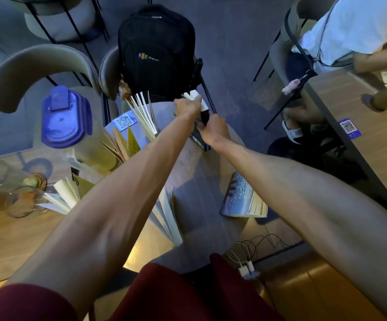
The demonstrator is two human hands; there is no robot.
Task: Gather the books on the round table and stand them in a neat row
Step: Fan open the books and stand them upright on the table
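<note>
Round table (197, 172): dark book (199, 135) inside both grips.

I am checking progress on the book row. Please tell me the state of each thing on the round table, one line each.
Dark book: upright, gripped by both hands.
Left hand: closed on its top.
Right hand: closed on its side.
Blue book: lying flat, shut.
Fanned book: standing, pages spread.
Near book: standing, pages spread.

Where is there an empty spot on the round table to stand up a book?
Bare round table shows in the middle, between the fanned-open book and the flat book. The left side is crowded with standing open books.
</note>
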